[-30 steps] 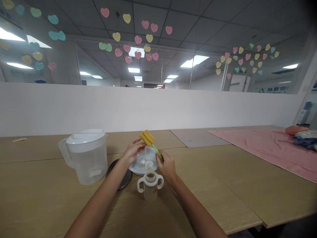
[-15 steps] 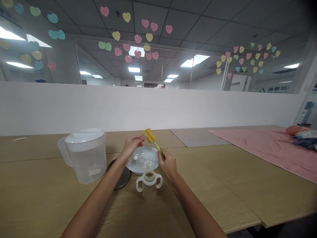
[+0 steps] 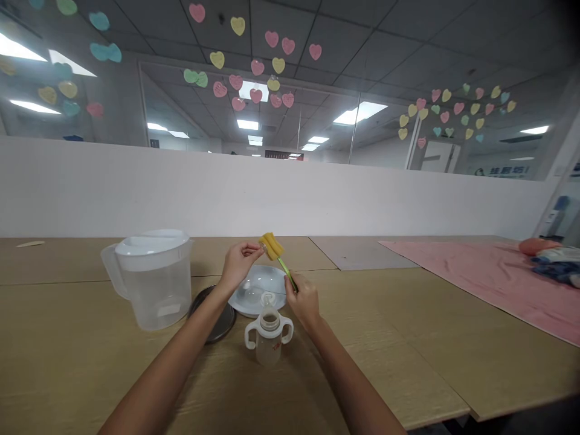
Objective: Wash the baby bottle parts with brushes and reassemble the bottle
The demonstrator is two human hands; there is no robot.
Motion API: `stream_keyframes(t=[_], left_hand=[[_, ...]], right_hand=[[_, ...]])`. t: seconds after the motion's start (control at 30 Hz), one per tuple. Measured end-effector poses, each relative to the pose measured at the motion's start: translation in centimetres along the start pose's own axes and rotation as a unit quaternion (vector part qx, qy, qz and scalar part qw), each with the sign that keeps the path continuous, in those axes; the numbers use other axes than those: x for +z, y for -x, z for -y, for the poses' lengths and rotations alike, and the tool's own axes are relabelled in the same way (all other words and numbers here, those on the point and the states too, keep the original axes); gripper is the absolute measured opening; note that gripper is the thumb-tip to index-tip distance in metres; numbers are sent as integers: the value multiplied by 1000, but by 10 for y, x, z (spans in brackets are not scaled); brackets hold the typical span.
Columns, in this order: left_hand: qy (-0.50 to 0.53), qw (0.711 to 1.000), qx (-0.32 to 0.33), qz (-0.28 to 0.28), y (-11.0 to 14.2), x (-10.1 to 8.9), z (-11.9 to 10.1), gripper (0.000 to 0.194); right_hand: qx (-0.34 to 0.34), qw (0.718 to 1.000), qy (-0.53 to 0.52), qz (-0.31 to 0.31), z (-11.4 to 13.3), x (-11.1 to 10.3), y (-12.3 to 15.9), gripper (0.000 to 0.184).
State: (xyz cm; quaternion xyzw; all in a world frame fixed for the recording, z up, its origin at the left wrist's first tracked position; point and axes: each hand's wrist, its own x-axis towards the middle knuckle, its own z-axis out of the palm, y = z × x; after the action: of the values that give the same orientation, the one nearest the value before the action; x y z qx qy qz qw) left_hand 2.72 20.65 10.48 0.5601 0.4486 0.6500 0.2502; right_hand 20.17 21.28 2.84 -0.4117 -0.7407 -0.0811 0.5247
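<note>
My right hand (image 3: 302, 300) grips the green handle of a bottle brush whose yellow sponge head (image 3: 270, 245) points up and to the left. My left hand (image 3: 238, 263) is raised beside the sponge, its fingers pinched on something small and clear that I cannot make out. Below both hands lies a white plate (image 3: 258, 290). In front of the plate stands a clear baby bottle (image 3: 269, 334) with two white handles and no cap.
A clear plastic pitcher with a white lid (image 3: 151, 277) stands to the left, with a dark round lid (image 3: 217, 320) lying flat beside it. A pink cloth (image 3: 489, 272) with bundled things on it covers the table's right end. A white partition (image 3: 290, 193) runs behind the table.
My left hand has risen from just above the plate to the level of the sponge head. The brush has stayed about where it was. The view has tilted slightly.
</note>
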Motion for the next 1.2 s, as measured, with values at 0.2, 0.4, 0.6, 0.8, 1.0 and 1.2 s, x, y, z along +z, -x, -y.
stream_keyframes(t=[0.2,0.4,0.6,0.8,1.0,1.2], left_hand=[[-155,982,105,-21,1,-3,0,12],[-136,988,69,-23,1,-3,-2,21],[-60,998,6,20,3,-5,-12,30],[32,999,-21,-7,7,-4,-25,31],[83,996,-3,-23,6,-9,-29,36],[-101,993,40,-37,0,-27,-31,21]], right_hand=[[64,996,66,-4,7,-5,-3,31],[76,994,72,38,5,-2,-1,31],[118,982,118,91,5,-1,-2,30],[57,988,105,100,3,-3,-1,30],[60,986,129,89,0,-4,-1,28],[67,995,68,-10,1,-6,-1,35]])
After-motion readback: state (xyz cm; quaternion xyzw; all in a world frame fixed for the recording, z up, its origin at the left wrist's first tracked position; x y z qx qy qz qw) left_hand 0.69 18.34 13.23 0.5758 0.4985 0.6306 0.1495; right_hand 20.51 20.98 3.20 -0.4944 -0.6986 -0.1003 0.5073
